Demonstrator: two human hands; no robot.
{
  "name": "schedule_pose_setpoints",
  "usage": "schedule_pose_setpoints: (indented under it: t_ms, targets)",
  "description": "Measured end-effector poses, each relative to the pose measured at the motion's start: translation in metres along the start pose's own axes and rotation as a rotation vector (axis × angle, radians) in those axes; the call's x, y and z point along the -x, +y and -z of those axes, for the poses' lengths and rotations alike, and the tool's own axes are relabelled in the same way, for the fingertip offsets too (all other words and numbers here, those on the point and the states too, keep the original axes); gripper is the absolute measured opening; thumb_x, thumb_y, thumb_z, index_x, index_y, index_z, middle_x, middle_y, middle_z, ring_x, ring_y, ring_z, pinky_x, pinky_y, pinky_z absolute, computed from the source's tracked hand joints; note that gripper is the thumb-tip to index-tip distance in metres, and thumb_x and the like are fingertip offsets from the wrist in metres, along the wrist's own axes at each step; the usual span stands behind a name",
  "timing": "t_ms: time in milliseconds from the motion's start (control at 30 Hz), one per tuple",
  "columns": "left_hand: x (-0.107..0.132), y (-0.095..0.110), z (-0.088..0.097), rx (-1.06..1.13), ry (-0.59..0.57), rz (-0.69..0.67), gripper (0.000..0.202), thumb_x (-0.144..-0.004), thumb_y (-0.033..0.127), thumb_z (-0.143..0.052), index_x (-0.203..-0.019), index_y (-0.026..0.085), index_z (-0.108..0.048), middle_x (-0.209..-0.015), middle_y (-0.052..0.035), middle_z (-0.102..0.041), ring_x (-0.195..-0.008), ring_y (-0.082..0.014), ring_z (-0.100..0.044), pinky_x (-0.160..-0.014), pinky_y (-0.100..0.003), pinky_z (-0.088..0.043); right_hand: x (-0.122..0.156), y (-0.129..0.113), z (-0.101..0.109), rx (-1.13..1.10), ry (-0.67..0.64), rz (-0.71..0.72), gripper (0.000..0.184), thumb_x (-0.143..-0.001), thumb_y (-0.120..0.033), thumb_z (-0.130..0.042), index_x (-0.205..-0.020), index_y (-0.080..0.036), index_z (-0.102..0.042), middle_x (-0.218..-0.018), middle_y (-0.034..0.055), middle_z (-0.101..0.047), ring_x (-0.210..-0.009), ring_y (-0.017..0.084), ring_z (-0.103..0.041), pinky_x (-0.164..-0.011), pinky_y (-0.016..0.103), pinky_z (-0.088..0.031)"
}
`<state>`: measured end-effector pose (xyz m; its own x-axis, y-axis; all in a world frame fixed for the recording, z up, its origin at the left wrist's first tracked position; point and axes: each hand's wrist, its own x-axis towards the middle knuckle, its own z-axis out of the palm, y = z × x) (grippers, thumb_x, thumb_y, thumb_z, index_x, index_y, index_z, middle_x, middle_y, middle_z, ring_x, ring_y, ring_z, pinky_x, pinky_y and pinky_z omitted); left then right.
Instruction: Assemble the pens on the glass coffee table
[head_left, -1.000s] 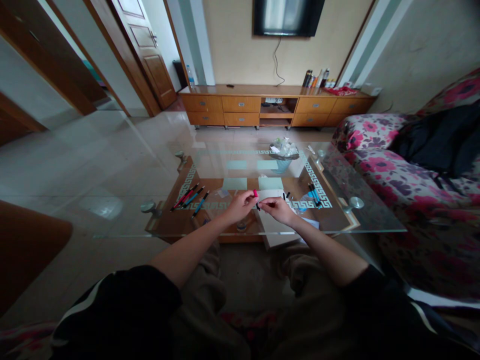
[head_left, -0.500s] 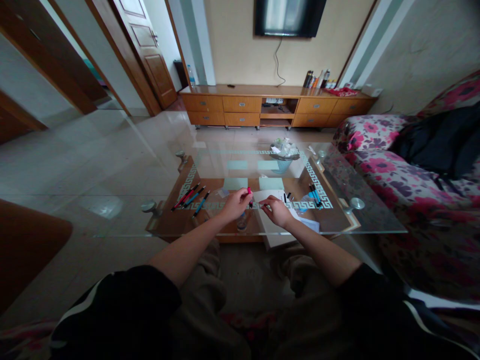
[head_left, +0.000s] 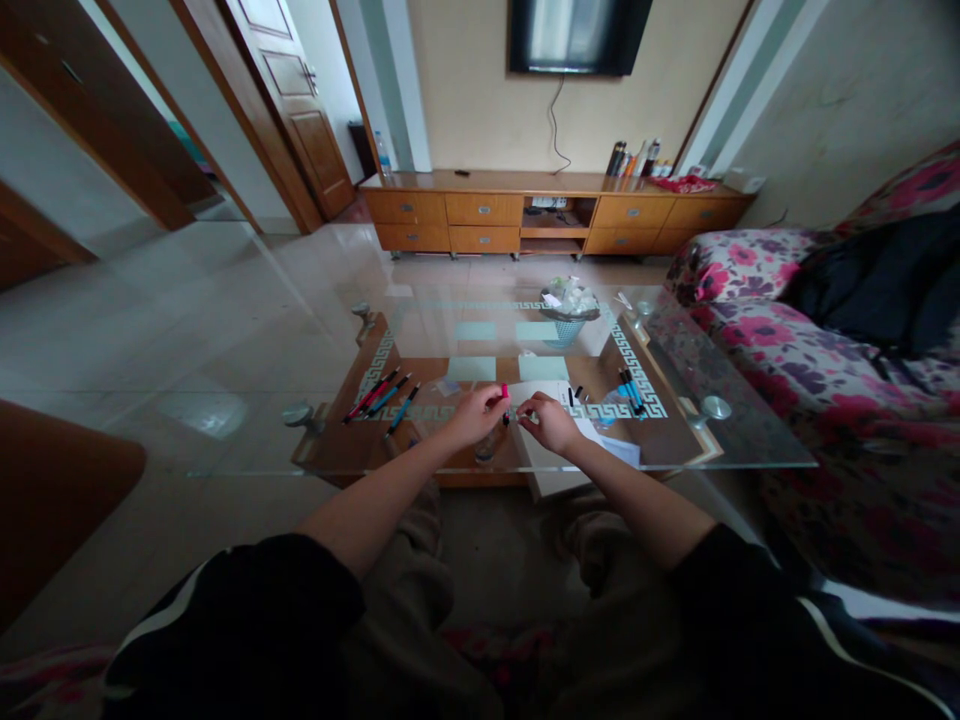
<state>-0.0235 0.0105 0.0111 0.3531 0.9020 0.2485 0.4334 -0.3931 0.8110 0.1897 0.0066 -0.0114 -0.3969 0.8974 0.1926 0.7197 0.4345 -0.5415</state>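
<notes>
My left hand (head_left: pixel 478 415) is closed on a short pink-and-black pen part (head_left: pixel 505 391), whose pink end sticks up above the fingers and whose dark end shows below. Close by on the right, my right hand (head_left: pixel 551 424) is pinched at the fingertips; whatever it holds is too small to name. A small gap separates the hands, both just above the glass tabletop (head_left: pixel 435 450). Red-and-black pens (head_left: pixel 367 396) and blue-and-black pens (head_left: pixel 403 411) lie to the left. More blue-and-black pens (head_left: pixel 631 392) lie at the right. Beneath my right hand is a white box or booklet (head_left: pixel 540 465).
Small black pieces (head_left: pixel 576 395) and a blue-tinted clear wrapper (head_left: pixel 616 400) lie right of my hands. A clear bottle-like object (head_left: pixel 486 448) is below my left hand. Beyond the table stands a full waste basket (head_left: pixel 568 330); a floral sofa (head_left: pixel 757 325) is at the right.
My left hand has shifted slightly right and down with the pink-and-black pen part. The fingers of my right hand have moved a little; the pens on the table stay put.
</notes>
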Motion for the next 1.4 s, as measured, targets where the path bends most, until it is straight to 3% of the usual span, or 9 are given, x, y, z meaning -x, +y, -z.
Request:
schedule_pose_setpoints:
  t_ms: [133, 300, 500, 1000, 1400]
  targets:
    - [0.001, -0.001, -0.001, -0.001, -0.056, -0.027, 0.031, -0.100, 0.042, -0.052, -0.097, 0.017, -0.068, -0.089, -0.0037, -0.070, -0.081, -0.0169, -0.062, -0.072, -0.027, -0.046, -0.003, -0.002, 0.003, -0.155, 0.074, -0.040, 0.013, -0.081, -0.012, -0.068, -0.089, -0.019, -0.075, -0.088, 0.0030, -0.072, -0.073, 0.015, -0.064, -0.074, 0.026, -0.050]
    - [0.000, 0.000, 0.000, -0.031, -0.107, -0.060, 0.030, -0.101, 0.041, -0.049, -0.097, 0.016, -0.067, -0.084, -0.0026, -0.067, -0.076, -0.0161, -0.059, -0.071, -0.027, -0.044, -0.007, -0.012, 0.017, -0.438, 0.285, -0.216, 0.016, -0.083, -0.030, -0.068, -0.091, -0.018, -0.074, -0.087, 0.0046, -0.076, -0.068, 0.015, -0.064, -0.067, 0.027, -0.051]
    - [0.000, -0.001, -0.003, -0.075, -0.121, -0.117, 0.031, -0.102, 0.040, -0.050, -0.099, 0.016, -0.069, -0.087, -0.0050, -0.067, -0.079, -0.0169, -0.058, -0.072, -0.027, -0.043, -0.007, -0.019, 0.026, -0.582, 0.388, -0.212, 0.031, -0.077, -0.046, -0.074, -0.088, -0.017, -0.075, -0.086, 0.0075, -0.076, -0.066, 0.016, -0.061, -0.065, 0.029, -0.052]
    - [0.002, -0.004, -0.003, -0.090, -0.119, -0.139, 0.031, -0.102, 0.040, -0.053, -0.107, 0.017, -0.073, -0.094, -0.0065, -0.070, -0.082, -0.0174, -0.060, -0.077, -0.028, -0.045, -0.005, -0.022, 0.025, -0.650, 0.294, -0.158, 0.025, -0.078, -0.043, -0.076, -0.084, -0.019, -0.079, -0.085, 0.0056, -0.079, -0.070, 0.017, -0.067, -0.070, 0.030, -0.054]
    - [0.002, 0.003, 0.001, -0.056, -0.097, -0.109, 0.029, -0.102, 0.038, -0.052, -0.104, 0.016, -0.071, -0.090, -0.0049, -0.070, -0.080, -0.0167, -0.059, -0.074, -0.028, -0.044, -0.004, -0.024, 0.033, -0.489, 0.179, -0.020, 0.025, -0.088, -0.033, -0.061, -0.101, -0.021, -0.078, -0.103, 0.0060, -0.077, -0.089, 0.018, -0.069, -0.077, 0.029, -0.053]
